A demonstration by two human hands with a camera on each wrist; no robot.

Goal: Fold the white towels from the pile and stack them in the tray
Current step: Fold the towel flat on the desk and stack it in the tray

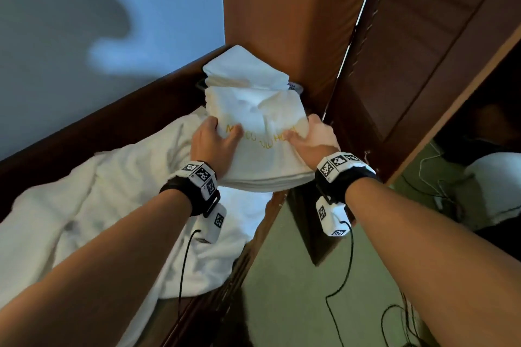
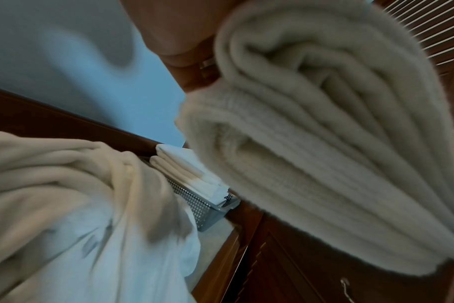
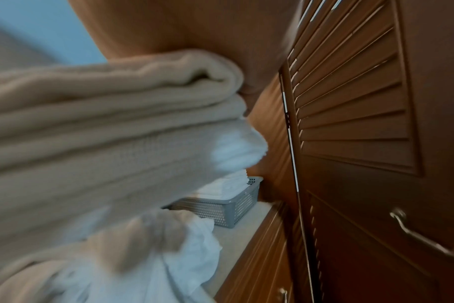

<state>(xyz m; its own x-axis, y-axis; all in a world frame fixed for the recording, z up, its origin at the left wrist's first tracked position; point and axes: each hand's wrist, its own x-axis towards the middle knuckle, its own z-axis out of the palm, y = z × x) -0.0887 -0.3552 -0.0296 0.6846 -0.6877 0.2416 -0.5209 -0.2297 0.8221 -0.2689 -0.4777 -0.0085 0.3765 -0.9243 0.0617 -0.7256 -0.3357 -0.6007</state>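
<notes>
Head view: the left hand (image 1: pixel 215 139) and right hand (image 1: pixel 311 139) clutch a folded white terry towel with yellow lettering (image 1: pixel 265 146) from either side, the letters partly hidden by fingers. Beyond it, stacked towels (image 1: pixel 245 70) hide the tray.

Left wrist view: the hand is unseen; the grey perforated plastic tray (image 2: pixel 206 207) sits at centre, beside the loose white towel pile (image 2: pixel 65 205).

Right wrist view: blurred; the held towel fills the left.

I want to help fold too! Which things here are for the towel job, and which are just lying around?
For the job:
- folded towel, held by left hand and right hand
- grey tray with stacked towels
- loose towel pile

Just there:
- louvred door
- black cables
- blue wall
</notes>
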